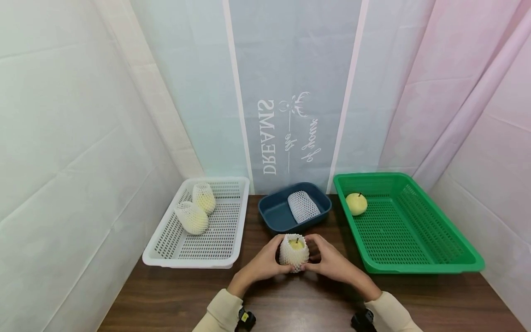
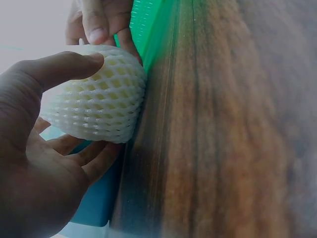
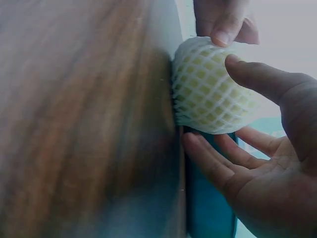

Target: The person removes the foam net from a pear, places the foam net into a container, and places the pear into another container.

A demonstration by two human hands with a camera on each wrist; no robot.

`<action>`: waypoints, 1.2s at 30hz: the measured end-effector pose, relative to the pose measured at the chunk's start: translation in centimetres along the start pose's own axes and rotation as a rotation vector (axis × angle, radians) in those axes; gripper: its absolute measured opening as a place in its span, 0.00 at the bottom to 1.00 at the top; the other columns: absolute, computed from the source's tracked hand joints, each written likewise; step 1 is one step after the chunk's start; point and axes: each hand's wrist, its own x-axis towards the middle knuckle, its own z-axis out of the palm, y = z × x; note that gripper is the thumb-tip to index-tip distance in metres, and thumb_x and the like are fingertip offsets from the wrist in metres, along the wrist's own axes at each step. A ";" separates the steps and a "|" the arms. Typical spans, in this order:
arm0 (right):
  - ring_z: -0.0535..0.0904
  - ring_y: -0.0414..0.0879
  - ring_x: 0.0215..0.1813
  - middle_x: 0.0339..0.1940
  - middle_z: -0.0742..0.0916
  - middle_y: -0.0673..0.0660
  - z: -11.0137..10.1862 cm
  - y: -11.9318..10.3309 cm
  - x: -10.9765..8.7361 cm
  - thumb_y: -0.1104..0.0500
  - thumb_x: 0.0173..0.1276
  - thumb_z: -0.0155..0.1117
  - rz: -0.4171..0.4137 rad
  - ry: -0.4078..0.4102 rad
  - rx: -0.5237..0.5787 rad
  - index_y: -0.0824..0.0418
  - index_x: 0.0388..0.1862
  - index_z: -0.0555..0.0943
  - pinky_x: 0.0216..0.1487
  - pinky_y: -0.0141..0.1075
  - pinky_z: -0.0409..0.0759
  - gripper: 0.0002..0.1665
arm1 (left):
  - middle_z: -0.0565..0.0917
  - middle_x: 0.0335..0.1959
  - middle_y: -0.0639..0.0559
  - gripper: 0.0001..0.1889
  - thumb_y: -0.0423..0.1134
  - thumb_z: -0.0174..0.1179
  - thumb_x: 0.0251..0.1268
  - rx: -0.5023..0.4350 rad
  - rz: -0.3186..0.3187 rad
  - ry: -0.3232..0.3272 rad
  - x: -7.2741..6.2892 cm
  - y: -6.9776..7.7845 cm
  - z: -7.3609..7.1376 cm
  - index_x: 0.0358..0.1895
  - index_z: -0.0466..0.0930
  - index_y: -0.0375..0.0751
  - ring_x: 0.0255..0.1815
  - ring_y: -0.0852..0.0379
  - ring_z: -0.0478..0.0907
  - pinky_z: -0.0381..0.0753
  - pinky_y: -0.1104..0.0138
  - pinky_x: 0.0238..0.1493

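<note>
A round yellow pear (image 1: pixel 296 244) with a dark stem stands upright on the table in a white foam net (image 1: pixel 293 261), its top showing through the net's opening. My left hand (image 1: pixel 266 262) holds it from the left, thumb at the near side and fingers curled behind. From the right, my right hand (image 1: pixel 333 263) holds the same netted pear, thumb at the front and fingers around the far side. In the left wrist view the thumb presses on the foam net (image 2: pixel 106 99). The right wrist view shows fingers under the netted pear's (image 3: pixel 213 91) far side.
Behind the hands, a dark blue tray (image 1: pixel 275 216) holds a flattened foam net (image 1: pixel 303 206). A white basket (image 1: pixel 192 263) on the left contains two netted pears (image 1: pixel 194 219). On the right, a green basket (image 1: pixel 423 266) has one bare pear (image 1: pixel 356 204). Curtains enclose the wooden table (image 1: pixel 290 306).
</note>
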 end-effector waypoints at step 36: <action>0.86 0.41 0.44 0.43 0.89 0.50 -1.3 -7.1 2.5 0.72 0.69 0.73 -0.308 0.123 -0.213 0.57 0.44 0.87 0.44 0.38 0.88 0.12 | 0.73 0.73 0.49 0.44 0.42 0.79 0.60 -0.030 0.036 -0.017 -0.2 -0.4 0.1 0.78 0.65 0.50 0.67 0.53 0.76 0.78 0.59 0.68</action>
